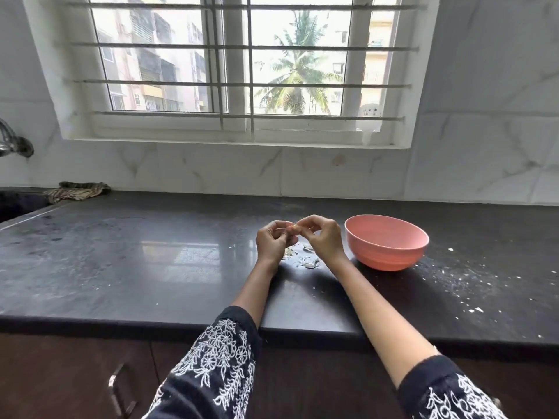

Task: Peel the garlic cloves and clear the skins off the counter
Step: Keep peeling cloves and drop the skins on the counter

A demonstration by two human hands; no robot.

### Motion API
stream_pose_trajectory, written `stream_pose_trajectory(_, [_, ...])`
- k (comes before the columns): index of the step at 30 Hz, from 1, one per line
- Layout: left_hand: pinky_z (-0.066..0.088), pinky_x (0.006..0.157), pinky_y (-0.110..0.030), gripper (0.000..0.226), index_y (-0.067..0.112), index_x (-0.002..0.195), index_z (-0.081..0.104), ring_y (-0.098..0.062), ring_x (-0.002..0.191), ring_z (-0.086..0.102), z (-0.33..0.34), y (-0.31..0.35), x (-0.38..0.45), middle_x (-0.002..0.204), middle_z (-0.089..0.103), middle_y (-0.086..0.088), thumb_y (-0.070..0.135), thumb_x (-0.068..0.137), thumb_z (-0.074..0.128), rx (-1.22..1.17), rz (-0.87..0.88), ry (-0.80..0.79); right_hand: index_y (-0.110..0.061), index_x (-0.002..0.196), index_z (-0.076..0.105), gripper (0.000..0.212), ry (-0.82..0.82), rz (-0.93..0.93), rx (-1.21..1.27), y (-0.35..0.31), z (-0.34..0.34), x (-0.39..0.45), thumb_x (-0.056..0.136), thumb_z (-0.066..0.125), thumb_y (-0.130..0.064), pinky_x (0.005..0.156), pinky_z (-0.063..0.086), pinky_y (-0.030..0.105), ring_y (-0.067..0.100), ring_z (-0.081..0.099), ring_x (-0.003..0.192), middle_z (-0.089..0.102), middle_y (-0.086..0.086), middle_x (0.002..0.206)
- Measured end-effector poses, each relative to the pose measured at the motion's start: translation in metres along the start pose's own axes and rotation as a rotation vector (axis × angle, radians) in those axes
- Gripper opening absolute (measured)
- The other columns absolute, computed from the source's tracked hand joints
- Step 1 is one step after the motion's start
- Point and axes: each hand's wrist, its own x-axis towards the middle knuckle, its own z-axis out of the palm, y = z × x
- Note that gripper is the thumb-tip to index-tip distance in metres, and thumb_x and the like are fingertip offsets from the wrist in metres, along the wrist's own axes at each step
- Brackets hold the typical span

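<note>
A small pale garlic clove (292, 228) is pinched between the fingertips of both hands, held a little above the dark counter (151, 261). My left hand (273, 241) grips it from the left, and my right hand (323, 237) pinches it from the right. Loose papery garlic skins (308, 261) lie on the counter just under and between my wrists. A pink bowl (387, 247) stands upright to the right of my right hand; what it holds is hidden from this angle.
White crumbs and flakes (465, 294) are scattered over the counter's right side. A striped cloth (75, 192) lies at the back left beside the sink (18, 204), under a tap (12, 140). The counter's front edge (181, 323) runs beneath my forearms. A barred window fills the wall behind.
</note>
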Motion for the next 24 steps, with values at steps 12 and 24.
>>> stream_pose_trajectory(12, [0.053,0.056,-0.017,0.022,0.01,0.071,0.061,-0.004,0.049,0.06,-0.0014,-0.0006,0.0017,0.053,0.066,0.007,-0.007,0.085,0.06,0.041,0.027,0.022,0.004,0.093,0.068,0.021,-0.137,0.211,0.25,-0.005,-0.0034,-0.0061,0.086,0.065,-0.015,0.046,0.036,0.019,0.012,0.046,0.064,0.061,0.009,0.076])
stream_pose_trajectory(24, [0.049,0.052,-0.017,0.027,0.009,0.069,0.058,-0.001,0.044,0.055,-0.0002,-0.0009,0.0007,0.051,0.065,0.009,-0.012,0.085,0.054,0.118,0.083,-0.034,0.0,0.078,0.07,0.009,-0.099,0.237,0.249,-0.0081,-0.0098,-0.0042,0.08,0.063,-0.003,0.044,0.038,0.015,0.01,0.046,0.056,0.059,0.01,0.067])
